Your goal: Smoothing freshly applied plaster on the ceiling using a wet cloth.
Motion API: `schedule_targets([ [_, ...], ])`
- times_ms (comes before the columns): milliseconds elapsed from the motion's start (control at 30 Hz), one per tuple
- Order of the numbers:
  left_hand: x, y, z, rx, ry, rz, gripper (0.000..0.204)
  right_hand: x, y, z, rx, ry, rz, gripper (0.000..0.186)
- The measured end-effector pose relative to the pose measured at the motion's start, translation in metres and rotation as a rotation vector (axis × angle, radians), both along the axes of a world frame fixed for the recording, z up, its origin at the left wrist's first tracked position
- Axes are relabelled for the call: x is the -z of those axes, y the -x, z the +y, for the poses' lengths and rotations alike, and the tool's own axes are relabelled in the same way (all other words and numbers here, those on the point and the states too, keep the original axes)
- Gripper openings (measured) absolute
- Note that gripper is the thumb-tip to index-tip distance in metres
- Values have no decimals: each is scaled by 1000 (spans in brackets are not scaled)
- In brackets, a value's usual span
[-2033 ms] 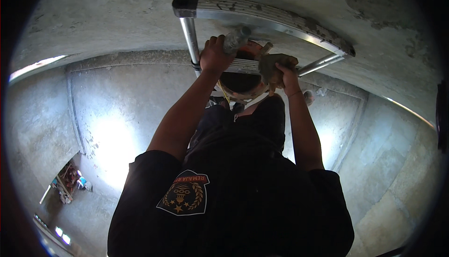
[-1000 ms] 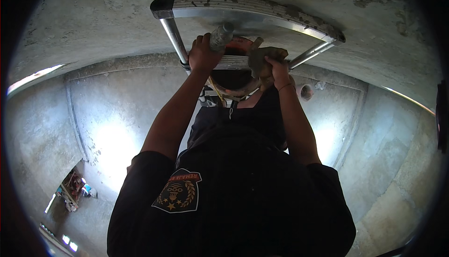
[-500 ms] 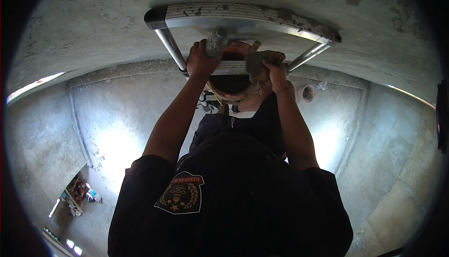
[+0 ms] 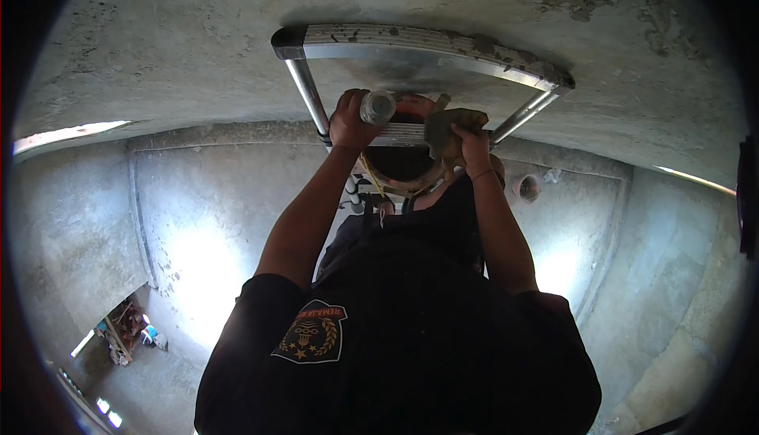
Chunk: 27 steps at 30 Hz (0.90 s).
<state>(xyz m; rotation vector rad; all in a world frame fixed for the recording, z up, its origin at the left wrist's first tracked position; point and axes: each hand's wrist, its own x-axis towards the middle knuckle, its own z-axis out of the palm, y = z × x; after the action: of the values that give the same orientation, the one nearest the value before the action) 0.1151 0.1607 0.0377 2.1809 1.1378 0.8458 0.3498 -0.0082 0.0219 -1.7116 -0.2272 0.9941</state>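
Observation:
Gripped in my left hand is a clear plastic bottle, its round end tipped toward me. My right hand is closed around a rough grey-brown, sponge-like lump whose exact kind I cannot make out. Both hands are level with a rung of the aluminium ladder, whose top bar is spotted with mortar. Between them, partly covered by that rung, is an orange-red bucket with a dark inside. A short handle-like piece sticks up beside the lump.
The ladder's top bar is close to a rough grey cement wall. Far below, a small bucket stands on the grey floor. A pile of scraps shows through an opening at lower left.
The ladder, bucket and both hands sit slightly lower and further right in view. The bottle has turned from upright-looking to end-on toward me; the right hand keeps its hold.

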Motion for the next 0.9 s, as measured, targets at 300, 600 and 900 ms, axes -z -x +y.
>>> schedule_targets([
  [300,-3,6,0,21,-56,-86,62,-12,6,4,-10,-40,33,32],
  [600,-108,50,-75,180,-29,-403,66,-5,-3,3,38,-92,127,33],
  [900,-184,94,-64,222,506,-156,78,-92,57,-1,7,-252,438,31],
])
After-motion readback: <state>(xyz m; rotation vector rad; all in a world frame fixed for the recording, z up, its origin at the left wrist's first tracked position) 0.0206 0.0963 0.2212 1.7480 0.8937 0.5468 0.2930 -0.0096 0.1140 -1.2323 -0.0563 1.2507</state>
